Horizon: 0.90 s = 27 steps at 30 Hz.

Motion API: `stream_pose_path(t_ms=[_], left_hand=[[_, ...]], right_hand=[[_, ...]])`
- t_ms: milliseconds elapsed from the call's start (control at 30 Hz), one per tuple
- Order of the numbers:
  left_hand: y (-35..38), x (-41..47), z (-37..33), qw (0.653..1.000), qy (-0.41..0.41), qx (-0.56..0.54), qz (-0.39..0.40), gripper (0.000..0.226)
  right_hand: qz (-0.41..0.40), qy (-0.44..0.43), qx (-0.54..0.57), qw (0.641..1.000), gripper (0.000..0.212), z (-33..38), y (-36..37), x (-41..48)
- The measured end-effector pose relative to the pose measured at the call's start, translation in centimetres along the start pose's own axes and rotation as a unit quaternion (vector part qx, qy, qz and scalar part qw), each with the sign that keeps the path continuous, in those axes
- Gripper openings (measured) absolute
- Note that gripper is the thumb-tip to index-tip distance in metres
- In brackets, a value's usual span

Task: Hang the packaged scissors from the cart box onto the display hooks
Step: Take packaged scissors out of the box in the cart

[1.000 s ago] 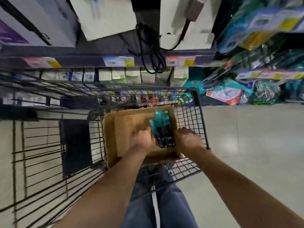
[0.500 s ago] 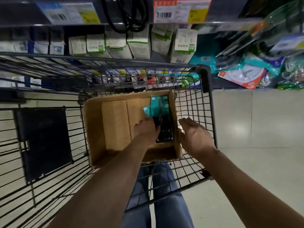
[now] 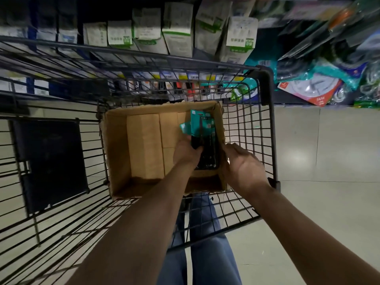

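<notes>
Head view: packaged scissors (image 3: 203, 128) in cart box (image 3: 116, 145), 12 o'clock of left hand (image 3: 186, 153), whose fingers clamp the pack's lower end; right hand (image 3: 242, 167) at 3 o'clock, fingers apart, empty. Status: pickup stage; hanging apparently outstanding.

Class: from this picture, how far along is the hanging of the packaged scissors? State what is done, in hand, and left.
Done: nothing shown hung yet. In hand: the left hand grips the packaged scissors inside the cardboard box; the right hand is open beside them. Left: lifting them out and hanging them.
</notes>
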<state>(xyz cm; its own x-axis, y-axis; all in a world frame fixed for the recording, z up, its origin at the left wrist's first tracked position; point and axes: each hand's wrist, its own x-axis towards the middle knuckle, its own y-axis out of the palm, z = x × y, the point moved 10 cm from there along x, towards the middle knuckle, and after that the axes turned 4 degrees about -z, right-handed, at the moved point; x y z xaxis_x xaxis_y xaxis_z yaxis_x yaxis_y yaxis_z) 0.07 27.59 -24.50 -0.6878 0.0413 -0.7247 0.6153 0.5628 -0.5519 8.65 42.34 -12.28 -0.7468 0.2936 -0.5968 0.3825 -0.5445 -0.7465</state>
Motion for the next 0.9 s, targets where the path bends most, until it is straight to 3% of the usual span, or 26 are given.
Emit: stream_pose_path(t_ms=[100,400,633,900], left_hand=[[-1.2,-0.4,1.5,0.998,-0.031,-0.060,0.002,0.032],[-6.9,0.2,6.8,0.992,-0.028,-0.117,0.025,0.047],[-8.4,0.7,11.0,0.978,-0.069,-0.188,0.061,0.041],[-8.0,2.1,11.3,0.973,-0.050,-0.210,0.076,0.047]], right_hand=[[0.004,0.012,0.004,1.000,0.039,1.3,0.7,-0.3],[-0.036,0.113,0.115,0.986,0.051,3.2,4.9,2.6],[-0.050,0.188,0.164,0.967,0.061,1.8,9.8,6.2],[-0.057,0.232,0.127,0.963,0.083,-0.2,11.8,7.7]])
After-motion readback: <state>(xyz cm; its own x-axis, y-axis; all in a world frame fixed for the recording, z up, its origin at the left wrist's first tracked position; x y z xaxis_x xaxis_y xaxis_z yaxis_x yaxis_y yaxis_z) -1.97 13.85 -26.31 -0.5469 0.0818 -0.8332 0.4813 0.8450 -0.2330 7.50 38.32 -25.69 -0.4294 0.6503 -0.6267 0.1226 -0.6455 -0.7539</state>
